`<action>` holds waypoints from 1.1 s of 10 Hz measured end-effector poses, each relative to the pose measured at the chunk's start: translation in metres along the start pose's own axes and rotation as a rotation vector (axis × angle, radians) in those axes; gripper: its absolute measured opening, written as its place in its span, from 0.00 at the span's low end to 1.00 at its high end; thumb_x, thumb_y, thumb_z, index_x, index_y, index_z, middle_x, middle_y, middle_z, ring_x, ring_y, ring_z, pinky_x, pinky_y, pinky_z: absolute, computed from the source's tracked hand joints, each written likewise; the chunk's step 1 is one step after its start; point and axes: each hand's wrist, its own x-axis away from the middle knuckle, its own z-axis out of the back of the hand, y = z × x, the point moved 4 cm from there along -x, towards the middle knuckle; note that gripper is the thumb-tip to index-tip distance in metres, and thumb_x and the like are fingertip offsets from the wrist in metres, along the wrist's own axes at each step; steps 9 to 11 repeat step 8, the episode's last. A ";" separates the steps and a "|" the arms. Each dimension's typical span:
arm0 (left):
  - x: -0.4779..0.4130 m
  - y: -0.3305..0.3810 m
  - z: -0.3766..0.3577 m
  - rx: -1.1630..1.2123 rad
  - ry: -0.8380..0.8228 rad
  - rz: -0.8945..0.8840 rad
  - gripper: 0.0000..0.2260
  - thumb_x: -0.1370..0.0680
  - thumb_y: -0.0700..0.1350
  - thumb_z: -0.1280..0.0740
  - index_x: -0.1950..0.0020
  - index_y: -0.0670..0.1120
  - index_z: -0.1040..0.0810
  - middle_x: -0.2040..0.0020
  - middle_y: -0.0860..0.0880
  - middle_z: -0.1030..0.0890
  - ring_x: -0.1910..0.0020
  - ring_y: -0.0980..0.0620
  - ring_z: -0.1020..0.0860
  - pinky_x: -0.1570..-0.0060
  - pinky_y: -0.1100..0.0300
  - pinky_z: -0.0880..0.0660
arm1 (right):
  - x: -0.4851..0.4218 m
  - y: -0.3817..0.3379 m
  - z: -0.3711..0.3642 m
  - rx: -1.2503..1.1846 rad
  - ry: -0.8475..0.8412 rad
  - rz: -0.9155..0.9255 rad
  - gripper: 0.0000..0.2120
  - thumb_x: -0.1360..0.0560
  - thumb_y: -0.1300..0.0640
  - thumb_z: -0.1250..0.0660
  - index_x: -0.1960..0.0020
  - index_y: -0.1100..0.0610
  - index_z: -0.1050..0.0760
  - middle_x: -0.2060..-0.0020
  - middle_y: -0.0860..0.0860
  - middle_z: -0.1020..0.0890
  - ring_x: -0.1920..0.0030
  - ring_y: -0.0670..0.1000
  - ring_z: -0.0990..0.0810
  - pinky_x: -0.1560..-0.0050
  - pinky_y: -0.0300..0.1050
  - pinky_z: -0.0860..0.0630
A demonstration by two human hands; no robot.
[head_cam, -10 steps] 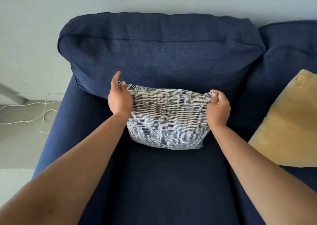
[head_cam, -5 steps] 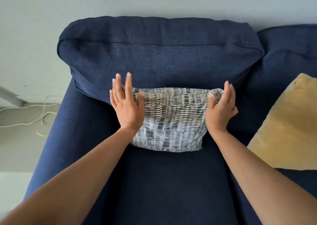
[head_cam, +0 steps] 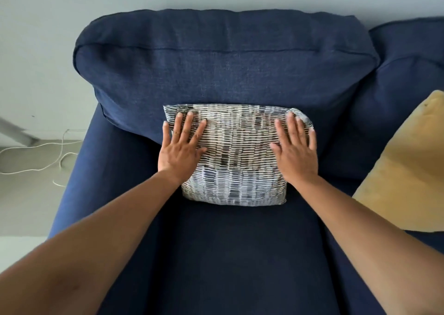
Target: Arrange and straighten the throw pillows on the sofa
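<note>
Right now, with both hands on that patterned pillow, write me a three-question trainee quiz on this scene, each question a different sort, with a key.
1. True or false: the left hand and right hand lie flat, fingers spread, on the woven black-and-white throw pillow.
2. Multiple choice: the woven pillow leans against
A) the yellow throw pillow
B) the navy back cushion
C) the floor
3. Fill in: the white cable lies on the floor to the sofa's ____ in the picture.

Key: 1 true; 2 B; 3 left.
</note>
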 end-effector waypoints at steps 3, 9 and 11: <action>0.027 0.033 0.010 0.076 0.068 -0.119 0.33 0.17 0.63 0.57 0.19 0.50 0.69 0.19 0.45 0.69 0.20 0.43 0.68 0.24 0.40 0.66 | 0.033 -0.012 0.015 -0.013 0.034 0.029 0.31 0.17 0.40 0.56 0.19 0.49 0.63 0.19 0.52 0.62 0.20 0.54 0.63 0.24 0.60 0.63; 0.087 0.027 0.100 0.273 -0.072 0.073 0.28 0.15 0.57 0.47 0.17 0.53 0.49 0.17 0.45 0.55 0.18 0.45 0.58 0.22 0.43 0.59 | 0.098 0.014 0.089 -0.267 0.015 -0.226 0.30 0.18 0.42 0.49 0.20 0.54 0.47 0.19 0.55 0.48 0.20 0.56 0.46 0.30 0.63 0.39; 0.087 0.027 0.100 0.273 -0.072 0.073 0.28 0.15 0.57 0.47 0.17 0.53 0.49 0.17 0.45 0.55 0.18 0.45 0.58 0.22 0.43 0.59 | 0.098 0.014 0.089 -0.267 0.015 -0.226 0.30 0.18 0.42 0.49 0.20 0.54 0.47 0.19 0.55 0.48 0.20 0.56 0.46 0.30 0.63 0.39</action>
